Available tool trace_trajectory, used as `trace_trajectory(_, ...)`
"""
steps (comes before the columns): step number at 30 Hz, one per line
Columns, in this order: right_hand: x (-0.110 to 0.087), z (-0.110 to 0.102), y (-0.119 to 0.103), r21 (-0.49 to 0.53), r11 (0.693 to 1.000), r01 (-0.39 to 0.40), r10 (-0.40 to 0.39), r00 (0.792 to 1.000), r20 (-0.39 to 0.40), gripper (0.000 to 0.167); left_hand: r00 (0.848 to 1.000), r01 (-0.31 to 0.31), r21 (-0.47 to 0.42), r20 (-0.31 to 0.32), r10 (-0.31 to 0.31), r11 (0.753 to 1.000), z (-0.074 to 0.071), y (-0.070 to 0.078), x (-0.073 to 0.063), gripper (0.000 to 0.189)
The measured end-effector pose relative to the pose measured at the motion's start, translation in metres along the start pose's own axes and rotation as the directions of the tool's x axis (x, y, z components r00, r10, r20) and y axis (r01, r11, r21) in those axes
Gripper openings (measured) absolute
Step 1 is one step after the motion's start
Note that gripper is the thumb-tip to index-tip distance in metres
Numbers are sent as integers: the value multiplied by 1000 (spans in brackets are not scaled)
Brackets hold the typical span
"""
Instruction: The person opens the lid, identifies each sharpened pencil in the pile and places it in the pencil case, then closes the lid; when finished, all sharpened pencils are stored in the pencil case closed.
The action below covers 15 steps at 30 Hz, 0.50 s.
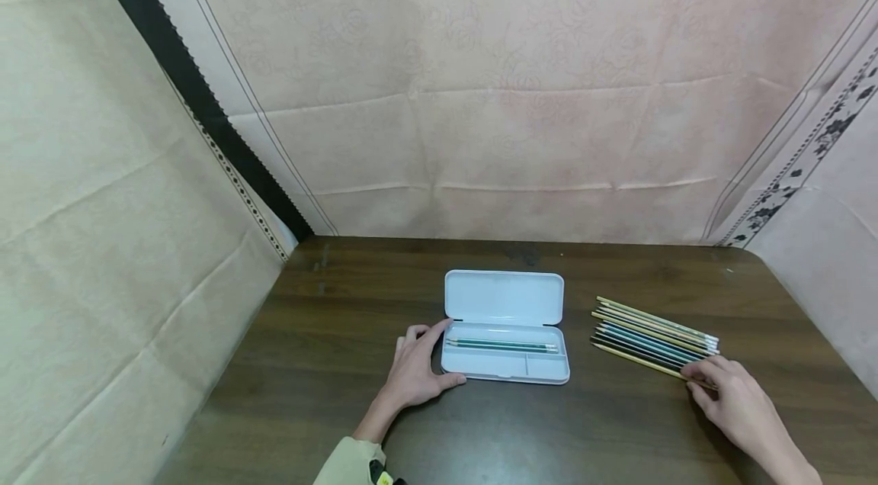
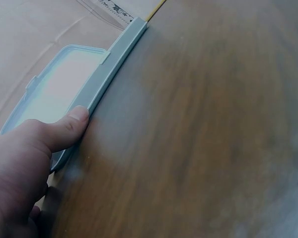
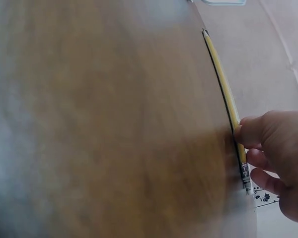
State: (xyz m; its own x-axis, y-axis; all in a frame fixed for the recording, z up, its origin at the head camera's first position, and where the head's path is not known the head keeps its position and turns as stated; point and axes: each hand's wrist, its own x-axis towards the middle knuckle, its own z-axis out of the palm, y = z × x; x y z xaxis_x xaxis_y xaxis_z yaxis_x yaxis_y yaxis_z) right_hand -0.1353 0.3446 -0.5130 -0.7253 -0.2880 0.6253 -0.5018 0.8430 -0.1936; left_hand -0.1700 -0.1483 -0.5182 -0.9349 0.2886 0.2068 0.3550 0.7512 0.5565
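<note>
A pale blue pencil case [image 1: 504, 296] stands with its lid raised, a couple of green pencils [image 1: 504, 346] lying in its long compartment. My left hand [image 1: 414, 367] grips the case's left end, thumb along the front edge and index finger by the hinge corner. The left wrist view shows that thumb [image 2: 69, 130] on the case's side wall. Over to the right, several pencils [image 1: 655, 329] in yellow, blue and dark colours lie side by side. My right hand [image 1: 737, 401] pinches the nearest yellow pencil [image 3: 219, 72] close to its eraser end, beside the others.
A dark brown wooden table [image 1: 343, 332] bears everything. Pale patterned cloth [image 1: 514, 126] hangs behind its back edge, with more cloth at the left [image 1: 171, 279] and right [image 1: 823, 264]. A small square compartment [image 1: 546, 367] sits at the case's front right.
</note>
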Motion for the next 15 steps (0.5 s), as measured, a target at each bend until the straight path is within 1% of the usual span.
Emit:
trace_trajectory(1,0,0,1,2,1000,8,-8,1000,1,37,1000,2,0,2,-2,1000,0,0,0,91)
trace_trajectory(2,1,0,1,9,1000,18,-18,1000,2,33,1000,4,1,3,-4,1000,0,0,0,91)
trace_trajectory(5,1,-1,4,24,998,50,-50,999,10,13,1000,9,0,3,-9,1000,0,1,-1,91)
trace_trajectory(8,3,-1,5,30,997,74,-74,997,19,13,1000,11,-4,0,-11,1000,-1,2,-1,91)
trace_trajectory(11,4,0,5,21,996,81,-81,996,25,29,1000,10,-6,-2,-10,1000,-1,2,-1,91)
trace_trajectory(12,4,0,5,21,996,84,-85,996,25,29,1000,9,-7,-2,-9,1000,-1,2,-1,90)
trace_trajectory(13,4,0,6,21,996,87,-87,996,24,23,1000,9,-6,-2,-9,1000,-1,2,-1,90)
trace_trajectory(15,3,0,6,28,995,91,-92,996,19,21,1000,9,-6,0,-9,1000,-1,2,-1,91)
